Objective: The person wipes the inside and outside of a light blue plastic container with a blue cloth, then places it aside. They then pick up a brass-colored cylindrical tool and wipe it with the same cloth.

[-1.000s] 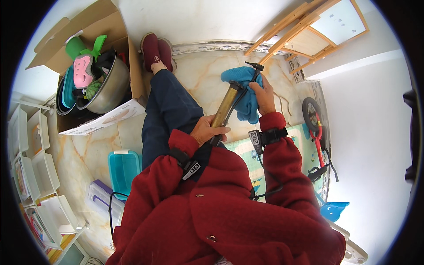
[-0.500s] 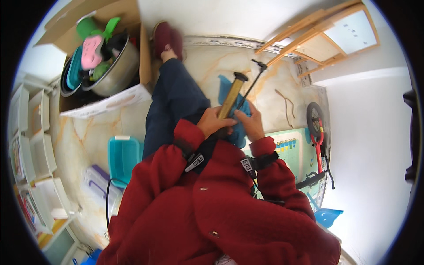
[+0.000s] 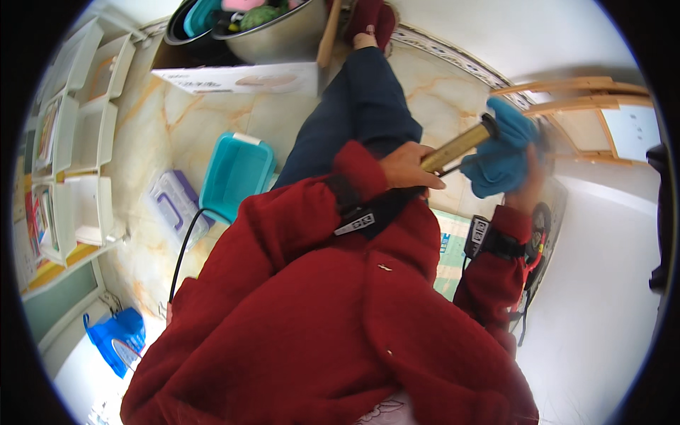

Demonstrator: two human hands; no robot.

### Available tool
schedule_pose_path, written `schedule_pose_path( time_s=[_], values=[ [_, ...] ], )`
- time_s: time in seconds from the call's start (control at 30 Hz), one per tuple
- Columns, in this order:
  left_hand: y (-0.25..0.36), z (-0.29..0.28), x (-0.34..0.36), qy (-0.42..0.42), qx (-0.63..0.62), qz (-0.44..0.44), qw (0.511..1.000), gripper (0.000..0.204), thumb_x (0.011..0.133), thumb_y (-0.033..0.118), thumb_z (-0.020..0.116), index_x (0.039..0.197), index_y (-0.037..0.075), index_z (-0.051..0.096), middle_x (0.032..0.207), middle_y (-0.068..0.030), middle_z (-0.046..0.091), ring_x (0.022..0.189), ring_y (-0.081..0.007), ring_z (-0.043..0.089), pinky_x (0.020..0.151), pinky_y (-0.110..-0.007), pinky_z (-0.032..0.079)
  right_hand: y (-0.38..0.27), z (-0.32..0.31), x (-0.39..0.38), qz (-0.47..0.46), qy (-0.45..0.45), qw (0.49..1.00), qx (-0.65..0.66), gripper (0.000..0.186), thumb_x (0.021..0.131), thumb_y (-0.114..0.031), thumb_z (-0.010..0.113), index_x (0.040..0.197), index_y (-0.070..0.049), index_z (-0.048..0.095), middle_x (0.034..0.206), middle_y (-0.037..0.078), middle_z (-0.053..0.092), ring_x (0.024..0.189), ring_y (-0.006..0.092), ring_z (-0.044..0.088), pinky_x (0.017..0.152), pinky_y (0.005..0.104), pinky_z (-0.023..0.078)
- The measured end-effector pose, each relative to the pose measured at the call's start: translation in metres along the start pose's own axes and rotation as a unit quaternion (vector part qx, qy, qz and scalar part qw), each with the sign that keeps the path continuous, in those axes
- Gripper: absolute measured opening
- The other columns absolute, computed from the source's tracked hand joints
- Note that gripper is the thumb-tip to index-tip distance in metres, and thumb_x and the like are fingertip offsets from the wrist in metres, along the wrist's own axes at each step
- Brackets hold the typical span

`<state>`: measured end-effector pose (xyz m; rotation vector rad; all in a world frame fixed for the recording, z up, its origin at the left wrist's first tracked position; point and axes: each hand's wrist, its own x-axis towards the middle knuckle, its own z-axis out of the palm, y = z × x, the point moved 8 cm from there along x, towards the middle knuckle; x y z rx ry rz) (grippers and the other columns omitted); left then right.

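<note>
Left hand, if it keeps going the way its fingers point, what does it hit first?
Likely the blue cloth: the left hand grips the brass-coloured cylinder, fingers pointing along it toward the cloth held by the right hand. Depth is unclear.

Right hand (image 3: pixel 528 185) blurred, mostly behind the blue cloth (image 3: pixel 501 150); pump (image 3: pixel 457 147) end under cloth.

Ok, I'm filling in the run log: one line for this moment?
left hand: grips brass tube | right hand: holds blue cloth against tube's end | person seated, marble floor
</note>
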<state>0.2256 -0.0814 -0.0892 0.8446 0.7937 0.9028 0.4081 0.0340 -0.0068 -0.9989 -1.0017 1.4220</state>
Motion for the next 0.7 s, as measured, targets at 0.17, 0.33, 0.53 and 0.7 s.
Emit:
schedule_pose_path(
  time_s=[0.17,0.33,0.53,0.7],
  values=[
    [0.025,-0.018,-0.013,0.040,0.075,0.012,0.996,0.034,0.078,0.013,0.072,0.103,-0.002,0.055,0.077,-0.0049,0.060,0.061,-0.0111,0.060,0.056,-0.023,0.049,0.012,0.037,-0.018,-0.018,0.018,0.995,-0.096,0.039,0.082,-0.012,0.068,0.117,-0.002,0.055,0.099,0.005,0.062,0.084,0.0118,0.059,0.073,0.0245,0.049],
    [0.043,-0.016,-0.022,0.061,-0.005,0.041,0.997,0.036,0.079,0.007,0.071,0.108,-0.001,0.052,0.079,-0.0056,0.060,0.060,-0.0118,0.060,0.058,-0.024,0.049,0.045,0.092,-0.057,0.033,-0.058,0.991,-0.112,0.038,0.080,-0.011,0.070,0.114,0.001,0.057,0.095,0.003,0.062,0.082,0.0097,0.057,0.072,0.0232,0.048],
    [0.049,-0.023,-0.041,0.088,0.018,0.046,0.995,0.033,0.078,0.006,0.071,0.105,-0.001,0.053,0.078,-0.0050,0.059,0.060,-0.0117,0.060,0.058,-0.023,0.048,0.027,0.074,-0.035,0.060,-0.018,0.998,-0.004,0.037,0.081,-0.007,0.068,0.115,0.000,0.056,0.097,0.006,0.063,0.083,0.0133,0.061,0.071,0.0257,0.051],
    [0.050,-0.033,-0.062,0.094,0.025,0.017,0.995,0.033,0.078,0.007,0.072,0.105,-0.001,0.053,0.078,-0.0053,0.059,0.060,-0.0132,0.060,0.059,-0.023,0.048,-0.022,0.078,-0.015,-0.032,-0.079,0.995,0.054,0.057,0.084,-0.004,0.063,0.136,-0.004,0.040,0.116,0.015,0.059,0.097,0.0243,0.063,0.078,0.0327,0.056]
  ],
)
